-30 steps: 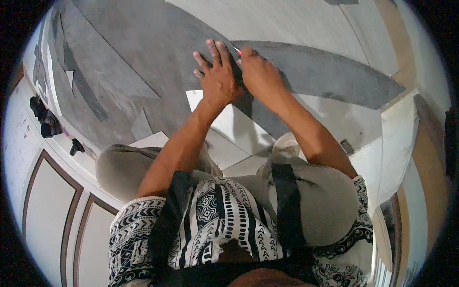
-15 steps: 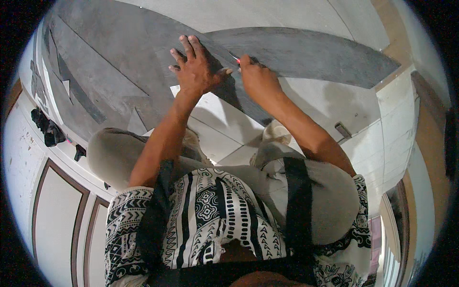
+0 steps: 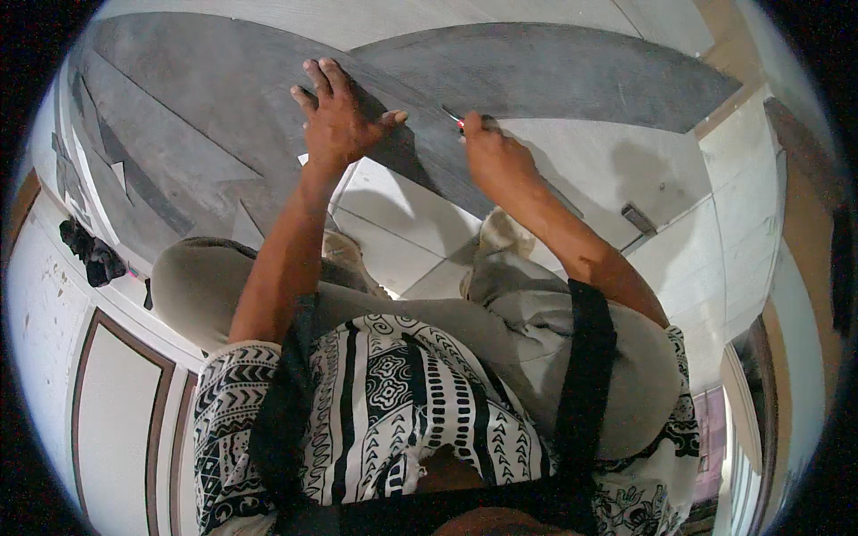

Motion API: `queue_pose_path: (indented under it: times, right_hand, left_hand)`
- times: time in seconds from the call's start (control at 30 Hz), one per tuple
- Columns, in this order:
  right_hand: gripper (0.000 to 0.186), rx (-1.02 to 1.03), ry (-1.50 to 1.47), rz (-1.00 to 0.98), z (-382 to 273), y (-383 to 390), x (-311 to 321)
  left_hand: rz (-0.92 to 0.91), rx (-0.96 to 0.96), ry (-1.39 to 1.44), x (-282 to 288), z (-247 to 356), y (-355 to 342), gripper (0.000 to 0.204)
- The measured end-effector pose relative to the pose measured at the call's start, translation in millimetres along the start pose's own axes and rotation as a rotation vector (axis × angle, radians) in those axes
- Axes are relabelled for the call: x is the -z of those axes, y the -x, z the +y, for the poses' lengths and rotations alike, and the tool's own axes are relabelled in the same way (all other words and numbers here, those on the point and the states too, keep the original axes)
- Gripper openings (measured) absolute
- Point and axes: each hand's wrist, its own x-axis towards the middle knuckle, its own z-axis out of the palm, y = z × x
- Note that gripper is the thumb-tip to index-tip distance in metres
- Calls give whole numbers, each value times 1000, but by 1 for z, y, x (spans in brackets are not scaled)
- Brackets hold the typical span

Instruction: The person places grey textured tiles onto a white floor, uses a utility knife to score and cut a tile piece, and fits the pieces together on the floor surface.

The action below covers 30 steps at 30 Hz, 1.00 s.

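The left hand lay spread, fingers apart, on the grey sheet, whose long axis sloped from upper left toward frame centre. The right hand, nearer the sheet's right end, clamped a cutter pointing up-left.

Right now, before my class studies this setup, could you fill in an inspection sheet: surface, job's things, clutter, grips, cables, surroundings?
Surface: pale tiled floor, partly covered by grey sheets.
Job's things: the grey sheets; a thin-bladed tool, partly red, its tip over them, contact unclear.
Clutter: small dark block on the tiles; black items at far left.
Grips: left hand open, fingers spread over the sheets; right hand closed around the tool.
Cables: nothing seen.
Surroundings: brown-trimmed pale panel at left.
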Motion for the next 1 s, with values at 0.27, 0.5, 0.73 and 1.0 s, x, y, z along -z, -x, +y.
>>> queue_pose_path:
  times: [0.27, 0.5, 0.73, 1.0]
  right_hand:
    - [18, -27, 15, -17, 14, 19, 13]
    - [22, 30, 21, -103, 6, 41, 44]
    - [19, 227, -7, 75, -54, -66, 27]
    - [24, 202, 63, 82, -84, -118, 0]
  left_hand:
    - [61, -113, 69, -2, 2, -3, 148]
    - [43, -15, 49, -4, -4, 5, 148]
    - [-6, 2, 69, -3, -1, -2, 148]
    - [-80, 59, 114, 13, 6, 2, 142]
